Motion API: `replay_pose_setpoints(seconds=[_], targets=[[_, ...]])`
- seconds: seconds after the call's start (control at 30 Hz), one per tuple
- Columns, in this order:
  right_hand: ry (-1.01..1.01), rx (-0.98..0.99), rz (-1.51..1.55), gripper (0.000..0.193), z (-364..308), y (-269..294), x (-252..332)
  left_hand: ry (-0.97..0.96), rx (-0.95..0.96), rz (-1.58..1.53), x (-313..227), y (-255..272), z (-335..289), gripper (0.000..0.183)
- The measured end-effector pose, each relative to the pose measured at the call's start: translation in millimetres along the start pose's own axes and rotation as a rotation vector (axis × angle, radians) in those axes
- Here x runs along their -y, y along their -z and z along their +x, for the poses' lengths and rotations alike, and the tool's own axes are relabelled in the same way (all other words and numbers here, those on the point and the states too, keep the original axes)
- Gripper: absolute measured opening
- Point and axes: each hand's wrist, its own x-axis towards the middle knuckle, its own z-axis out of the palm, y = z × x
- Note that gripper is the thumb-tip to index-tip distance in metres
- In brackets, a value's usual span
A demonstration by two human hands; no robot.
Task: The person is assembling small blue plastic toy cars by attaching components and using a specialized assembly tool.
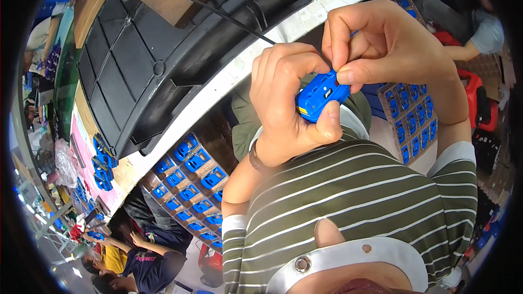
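Held up in front of my chest is a blue plastic toy car body, with a small dark label and a yellow patch at one end. My left hand wraps round it, with the thumb on its near side and the fingertips over the far side. The thumb and forefinger of my right hand are pinched together at the upper right edge of the toy car body. A tiny reddish bit shows by that thumb tip, but what the pinch holds is too small to make out.
A big black plastic bin sits upside down on the white table. Brown trays of blue toy car bodies stand below left and right. More blue pieces lie at the table's left. Other people sit nearby.
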Motion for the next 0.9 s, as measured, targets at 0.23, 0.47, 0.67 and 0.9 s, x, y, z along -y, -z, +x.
replay_pose_setpoints(seconds=[0.23,0.47,0.67,0.9], targets=[[0.113,-0.038,0.198,0.019,2,-3,-5,-0.062,-0.034,-0.186,7,-1,-3,0.052],[0.197,-0.036,0.252,0.016,4,-6,-9,-0.238,0.113,-0.160,15,13,8,0.055],[0.316,-0.195,0.237,0.020,9,-14,-1,-0.150,-0.189,-0.125,5,12,15,0.047],[0.879,-0.586,-0.765,0.078,19,-30,-56,0.674,-0.473,-0.489,-17,17,70,0.040]])
